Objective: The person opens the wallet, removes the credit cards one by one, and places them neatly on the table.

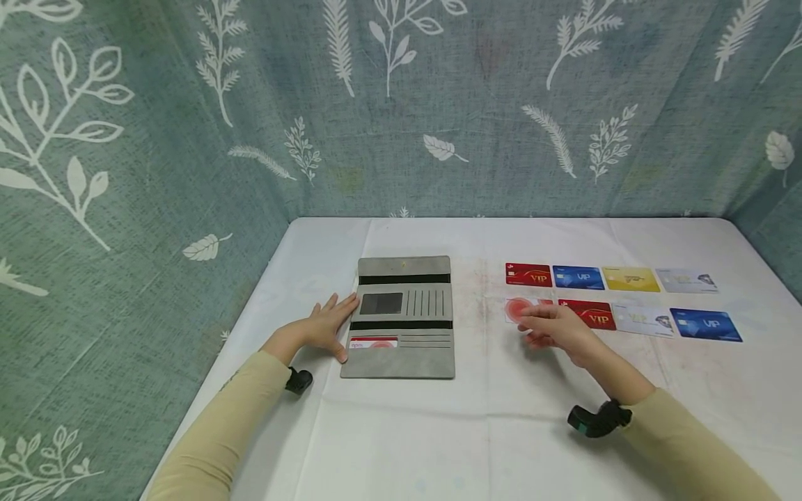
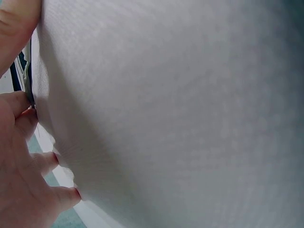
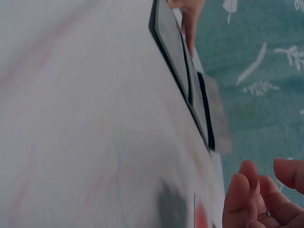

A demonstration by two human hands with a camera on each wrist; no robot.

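Observation:
A grey wallet lies unfolded, with a clear window, several slots and black bands across it. In its lower left slot sits a white and red card. My left hand rests against the wallet's left edge, fingers spread; its fingertips also show in the left wrist view. My right hand is over another white and red card, partly covering it. In the right wrist view, the right hand's thumb and fingers stand apart with nothing seen between them.
Behind the right hand runs a row of cards: red, blue, yellow and silver. Nearer, another red card, silver card and blue card lie right of the hand. A leaf-patterned curtain borders the white-covered table.

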